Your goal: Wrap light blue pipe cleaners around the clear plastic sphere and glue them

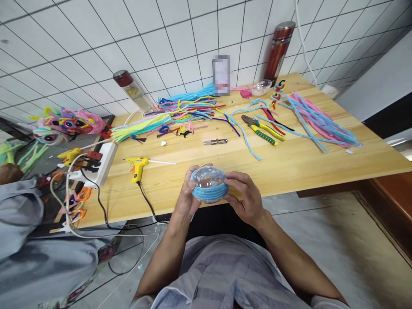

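Both my hands hold a clear plastic dome [209, 177] whose lower part is wrapped in coils of blue pipe cleaner [209, 193], just over the near edge of the wooden table [289, 163]. My left hand [186, 195] grips its left side with fingers curled round it. My right hand [245, 198] cups the right side, thumb on the blue coil.
A yellow glue gun [137, 165] lies left of my hands, corded to a white power strip [104, 163]. Small snips [215, 141], yellow-green pliers [262, 131], heaps of coloured pipe cleaners [180, 113] and two bottles stand farther back. A person in grey [22, 214] sits at left.
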`<state>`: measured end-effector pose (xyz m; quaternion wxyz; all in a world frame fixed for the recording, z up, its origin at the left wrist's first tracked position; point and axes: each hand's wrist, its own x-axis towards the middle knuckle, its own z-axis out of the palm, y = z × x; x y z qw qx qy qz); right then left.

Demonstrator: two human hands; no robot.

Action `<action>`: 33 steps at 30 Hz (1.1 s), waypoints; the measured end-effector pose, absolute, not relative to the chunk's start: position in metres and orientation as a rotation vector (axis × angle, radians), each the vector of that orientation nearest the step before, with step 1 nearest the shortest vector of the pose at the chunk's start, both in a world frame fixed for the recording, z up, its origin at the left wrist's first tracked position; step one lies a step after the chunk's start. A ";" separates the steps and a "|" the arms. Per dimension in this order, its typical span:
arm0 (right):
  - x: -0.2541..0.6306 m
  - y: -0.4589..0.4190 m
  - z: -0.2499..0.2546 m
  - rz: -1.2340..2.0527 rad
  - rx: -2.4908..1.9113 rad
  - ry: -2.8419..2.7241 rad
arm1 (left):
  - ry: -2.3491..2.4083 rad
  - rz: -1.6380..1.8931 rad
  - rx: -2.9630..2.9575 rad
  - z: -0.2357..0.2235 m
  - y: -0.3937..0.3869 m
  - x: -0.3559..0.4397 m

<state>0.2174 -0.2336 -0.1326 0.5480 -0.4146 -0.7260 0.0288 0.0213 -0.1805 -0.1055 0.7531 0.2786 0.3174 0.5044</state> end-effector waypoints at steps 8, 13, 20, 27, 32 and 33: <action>0.215 -0.236 -0.132 0.055 -0.990 -1.708 | 0.688 1.083 0.613 -0.106 -0.182 0.020; 0.208 -0.234 -0.130 0.028 -0.934 -1.672 | 0.706 1.068 0.575 -0.103 -0.181 0.020; 0.201 -0.235 -0.129 0.021 -0.928 -1.637 | 0.687 1.056 0.562 -0.105 -0.182 0.016; 0.206 -0.244 -0.135 0.079 -0.952 -1.682 | 0.709 1.040 0.661 -0.109 -0.187 0.012; 0.209 -0.249 -0.133 0.108 -0.961 -1.681 | 0.654 1.040 0.700 -0.103 -0.191 0.013; 0.209 -0.249 -0.131 0.115 -0.957 -1.677 | 0.650 1.038 0.696 -0.103 -0.191 0.013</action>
